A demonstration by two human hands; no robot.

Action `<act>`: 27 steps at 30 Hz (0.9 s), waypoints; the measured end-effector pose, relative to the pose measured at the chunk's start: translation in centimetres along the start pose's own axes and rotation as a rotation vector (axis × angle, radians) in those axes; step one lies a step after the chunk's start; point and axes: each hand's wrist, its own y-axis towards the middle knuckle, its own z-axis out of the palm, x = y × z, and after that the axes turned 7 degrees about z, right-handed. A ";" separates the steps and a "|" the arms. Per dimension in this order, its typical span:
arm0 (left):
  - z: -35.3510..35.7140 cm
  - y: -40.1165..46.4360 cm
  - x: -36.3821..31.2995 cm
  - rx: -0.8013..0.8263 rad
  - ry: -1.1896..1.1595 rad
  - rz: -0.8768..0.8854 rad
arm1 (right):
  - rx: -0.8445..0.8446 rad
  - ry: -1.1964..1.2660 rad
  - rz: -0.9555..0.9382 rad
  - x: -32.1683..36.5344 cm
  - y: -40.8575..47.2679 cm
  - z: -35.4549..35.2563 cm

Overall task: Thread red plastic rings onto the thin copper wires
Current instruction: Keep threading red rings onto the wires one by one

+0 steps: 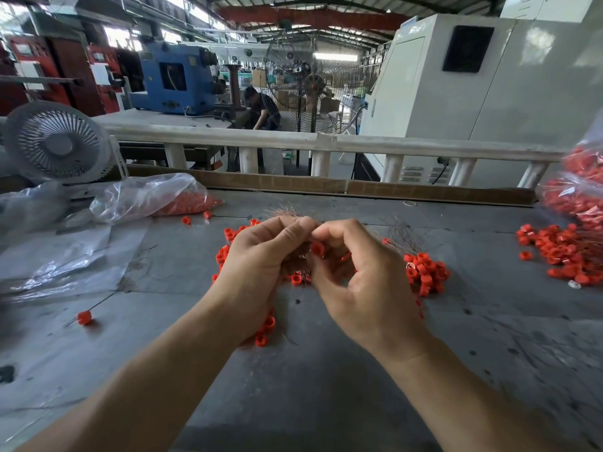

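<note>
Threading in hand, centre frame.
I see my left hand (261, 256) pinching the copper wires (284, 213), my right hand (355, 272) gripping a red ring (317, 247); next, I judge, steady alignment.

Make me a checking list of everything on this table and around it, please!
Surface: grey worktable, scuffed and speckled.
Job's things: red rings in loose piles; bundle of thin copper wires poking above the hands; one ring on a wire lying at the left.
Clutter: plastic bag of rings; second bag at the right edge.
Grips: left hand curled round the wires; right hand pinching a red ring.
Cables: black cable by the white cabinet.
Surroundings: small desk fan, big floor fan, blue machine, a person bending.
</note>
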 end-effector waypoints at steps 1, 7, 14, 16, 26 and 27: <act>0.0 0.0 0.0 -0.020 0.045 0.020 | 0.007 0.009 0.016 -0.1 0.0 0.1; -0.3 0.1 0.3 -0.134 0.273 0.090 | 0.004 0.004 0.050 -0.5 -0.1 0.4; -0.1 0.1 0.2 -0.200 0.297 0.106 | 0.005 0.012 0.124 -0.8 -0.1 0.2; -0.1 0.1 0.1 -0.214 0.283 0.101 | 0.009 0.017 0.119 -0.8 -0.1 0.2; -0.6 0.1 0.1 -0.273 0.208 0.105 | 0.044 0.061 0.173 -0.5 -0.4 0.4; -0.7 0.1 0.1 -0.274 0.213 0.103 | 0.046 0.064 0.176 -0.5 -0.4 0.4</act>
